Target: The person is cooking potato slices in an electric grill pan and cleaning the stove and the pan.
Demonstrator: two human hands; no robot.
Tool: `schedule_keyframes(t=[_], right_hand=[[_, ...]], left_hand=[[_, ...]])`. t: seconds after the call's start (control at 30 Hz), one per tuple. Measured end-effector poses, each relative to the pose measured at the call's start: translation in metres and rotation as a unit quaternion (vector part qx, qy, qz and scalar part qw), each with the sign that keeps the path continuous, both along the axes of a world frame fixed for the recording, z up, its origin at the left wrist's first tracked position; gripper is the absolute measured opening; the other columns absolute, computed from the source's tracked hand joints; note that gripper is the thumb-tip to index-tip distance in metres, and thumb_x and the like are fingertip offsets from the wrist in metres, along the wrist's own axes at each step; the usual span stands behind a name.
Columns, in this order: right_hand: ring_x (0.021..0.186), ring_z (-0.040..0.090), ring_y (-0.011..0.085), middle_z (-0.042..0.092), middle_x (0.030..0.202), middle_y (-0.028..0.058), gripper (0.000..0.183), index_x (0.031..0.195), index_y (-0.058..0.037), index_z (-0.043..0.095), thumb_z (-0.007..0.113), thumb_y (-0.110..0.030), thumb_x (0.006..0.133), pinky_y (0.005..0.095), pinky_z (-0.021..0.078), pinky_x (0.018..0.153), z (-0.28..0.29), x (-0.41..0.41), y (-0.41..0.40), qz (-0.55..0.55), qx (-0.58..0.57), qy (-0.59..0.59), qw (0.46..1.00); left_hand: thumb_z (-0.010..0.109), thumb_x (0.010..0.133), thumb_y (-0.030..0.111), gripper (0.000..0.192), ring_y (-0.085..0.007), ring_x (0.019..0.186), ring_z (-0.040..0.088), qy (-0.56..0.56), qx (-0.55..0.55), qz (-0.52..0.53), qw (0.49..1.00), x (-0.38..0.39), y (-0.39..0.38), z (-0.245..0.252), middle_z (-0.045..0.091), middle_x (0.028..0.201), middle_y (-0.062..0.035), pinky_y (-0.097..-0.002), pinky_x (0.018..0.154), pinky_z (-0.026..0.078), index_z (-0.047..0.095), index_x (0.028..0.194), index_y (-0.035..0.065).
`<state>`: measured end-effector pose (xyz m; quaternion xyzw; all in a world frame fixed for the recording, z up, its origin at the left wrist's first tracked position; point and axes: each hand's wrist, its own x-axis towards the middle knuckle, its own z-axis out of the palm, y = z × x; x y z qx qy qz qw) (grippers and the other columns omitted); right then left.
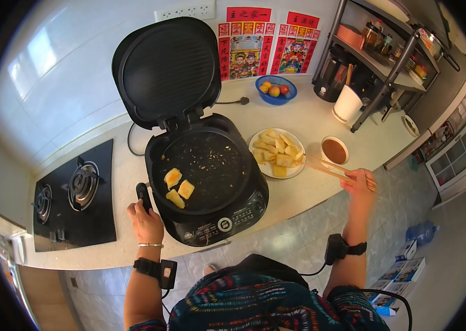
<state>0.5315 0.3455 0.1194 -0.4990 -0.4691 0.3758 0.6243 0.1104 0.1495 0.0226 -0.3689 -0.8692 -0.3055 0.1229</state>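
My left hand (145, 221) is closed around a black handle (144, 197) at the left side of an electric griddle (216, 165). The griddle's lid (167, 74) stands raised. Three golden-yellow food pieces (179, 188) lie at the left of its dark plate, with crumbs scattered farther back. In my right hand (359, 182) is a pair of wooden chopsticks (328, 167). Their tips reach the right side of a white plate (260, 167) piled with pale yellow food pieces (274, 145); whether they pinch a piece I cannot tell. A cup of brown sauce (334, 150) stands just behind the chopsticks.
A black gas hob (96, 223) is set into the counter at left. Behind the plate sits a blue fruit basket (276, 98). A white utensil holder (347, 104) and a metal rack (398, 58) stand back right. An unplugged power plug (243, 100) lies by the wall.
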Motion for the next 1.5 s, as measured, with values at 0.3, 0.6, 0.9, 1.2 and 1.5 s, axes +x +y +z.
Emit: schedule_keyframes(t=[0.3,0.6,0.9,1.2,1.5], right_hand=[[0.065,0.061,0.0185,0.06,0.081,0.0108,0.021,0.086,0.0001,0.054,0.046,-0.019,0.091,0.0266,0.0521,0.059,0.003,-0.045,0.001,0.042,0.047,0.035,0.997],[0.069,0.062,0.0166,0.06,0.088,0.0101,0.021,0.09,-0.0003,0.055,0.047,-0.02,0.092,0.0264,0.0526,0.061,-0.01,-0.179,-0.033,0.407,-0.014,0.094,0.908],[0.065,0.063,0.0157,0.061,0.087,0.0087,0.019,0.089,-0.0019,0.056,0.047,-0.018,0.092,0.0235,0.0529,0.058,-0.029,-0.224,-0.017,0.44,-0.083,0.088,0.89],[0.068,0.064,0.0153,0.062,0.086,0.0091,0.022,0.09,-0.0005,0.056,0.047,-0.02,0.092,0.0236,0.0529,0.06,-0.026,-0.23,-0.027,0.437,-0.037,0.073,0.895],[0.073,0.063,0.0178,0.062,0.086,0.0141,0.022,0.094,0.0021,0.055,0.048,-0.018,0.092,0.0268,0.0535,0.065,-0.033,-0.242,-0.032,0.462,0.019,0.057,0.885]], left_hand=[[0.057,0.074,0.005,0.034,-0.0358,0.091,0.055,-0.008,-0.004,0.03,1.0,0.002,0.002,0.005,0.046,0.11,-0.0173,-0.041,0.074,0.049,0.051,0.108,0.0016],[0.058,0.075,0.008,0.038,-0.0341,0.094,0.054,-0.014,-0.02,0.034,0.999,0.002,-0.001,0.006,0.045,0.111,-0.0163,-0.0393,0.075,0.049,0.05,0.111,0.0016],[0.058,0.074,0.008,0.04,-0.0341,0.095,0.054,-0.029,-0.015,0.022,0.999,0.002,-0.002,0.007,0.045,0.11,-0.018,-0.0379,0.078,0.048,0.05,0.112,-0.0009],[0.058,0.075,0.007,0.039,-0.0342,0.094,0.054,-0.026,-0.015,0.024,0.999,0.001,-0.003,0.007,0.045,0.109,-0.0179,-0.039,0.075,0.048,0.05,0.111,-0.0008],[0.058,0.074,0.005,0.037,-0.0349,0.094,0.054,-0.026,-0.003,0.013,1.0,0.003,0.001,0.008,0.045,0.108,-0.0182,-0.0392,0.075,0.049,0.05,0.11,-0.0011]])
